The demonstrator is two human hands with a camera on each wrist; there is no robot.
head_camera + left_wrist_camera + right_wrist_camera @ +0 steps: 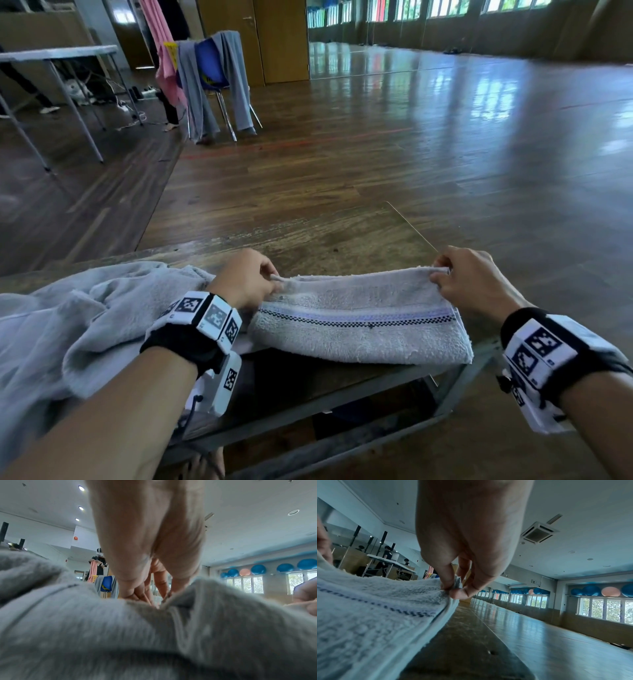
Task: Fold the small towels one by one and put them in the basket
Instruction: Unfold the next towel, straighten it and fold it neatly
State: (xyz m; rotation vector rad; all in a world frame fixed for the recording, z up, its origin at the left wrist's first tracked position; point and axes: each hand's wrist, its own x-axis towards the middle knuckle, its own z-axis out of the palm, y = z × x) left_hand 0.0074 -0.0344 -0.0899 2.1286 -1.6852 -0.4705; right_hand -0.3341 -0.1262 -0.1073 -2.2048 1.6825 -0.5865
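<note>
Both hands (pixel 245 279) (pixel 474 279) pinch towel (pixel 359 329) far corners; table (pixel 342 246) beyond.

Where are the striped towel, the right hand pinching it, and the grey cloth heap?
striped towel (pixel 359 329): head view, on its checked stripe band.
right hand (pixel 476 281): head view, back of the hand, pinching the towel's far right corner.
grey cloth heap (pixel 85 318): head view, on its crumpled middle, left of the towel.

The head view looks forward and down from above the low wooden table (pixel 342 246) onto both wrists. Each wrist view looks along its hand from just above the tabletop, very close, toward the hall. All share the white striped terry towel (pixel 359 325), seemingly blurred in the left view.
</note>
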